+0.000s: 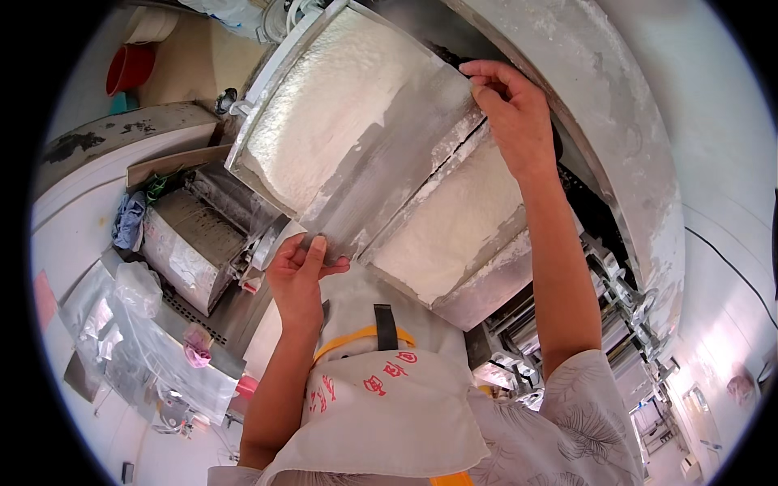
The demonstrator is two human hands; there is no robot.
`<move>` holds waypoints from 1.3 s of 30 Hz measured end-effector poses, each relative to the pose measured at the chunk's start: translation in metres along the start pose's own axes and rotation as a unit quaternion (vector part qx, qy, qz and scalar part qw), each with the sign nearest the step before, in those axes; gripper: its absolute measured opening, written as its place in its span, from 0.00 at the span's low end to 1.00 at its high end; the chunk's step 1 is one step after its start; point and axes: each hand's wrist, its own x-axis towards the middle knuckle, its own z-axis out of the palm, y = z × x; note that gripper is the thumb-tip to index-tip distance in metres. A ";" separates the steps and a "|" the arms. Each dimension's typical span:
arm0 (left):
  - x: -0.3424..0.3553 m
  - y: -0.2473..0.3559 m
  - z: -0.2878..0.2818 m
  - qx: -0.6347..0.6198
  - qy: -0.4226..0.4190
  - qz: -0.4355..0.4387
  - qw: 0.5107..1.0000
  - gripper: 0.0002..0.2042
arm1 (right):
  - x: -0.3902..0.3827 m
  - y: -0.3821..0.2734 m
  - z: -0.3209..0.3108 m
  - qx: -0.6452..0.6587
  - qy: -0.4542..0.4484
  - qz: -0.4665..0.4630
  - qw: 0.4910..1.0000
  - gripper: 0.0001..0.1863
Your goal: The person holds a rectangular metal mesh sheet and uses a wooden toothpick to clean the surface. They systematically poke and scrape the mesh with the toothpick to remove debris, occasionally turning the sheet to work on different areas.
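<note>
Over a flour-caked steel trough (324, 121), left hand (298, 271) and right hand (512, 109) both pinching a flat grey metal divider plate (397, 162)

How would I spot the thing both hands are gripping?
Find the big flour-filled steel hopper. A flat metal divider plate slants across it, held by the left hand and right hand. Unlike the white flour either side, it is bare grey.

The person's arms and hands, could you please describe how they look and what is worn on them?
Both hands, the left hand and the right hand, are bare, with no gloves, rings or watch visible. The forearms are uncovered. At the right upper arm a short, loose sleeve begins, pale grey-white with a faint leaf pattern.
</note>
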 end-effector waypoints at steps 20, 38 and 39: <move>0.001 0.000 0.003 -0.012 -0.001 0.008 1.000 0.13 | 0.001 -0.003 0.002 -0.021 0.021 -0.022 0.999 0.12; 0.003 -0.007 -0.004 -0.020 -0.004 0.003 1.000 0.14 | -0.001 -0.011 0.006 -0.036 0.026 -0.022 0.999 0.10; 0.002 -0.007 -0.004 -0.020 -0.005 0.004 1.000 0.14 | -0.001 -0.010 0.006 -0.037 0.026 -0.020 0.999 0.10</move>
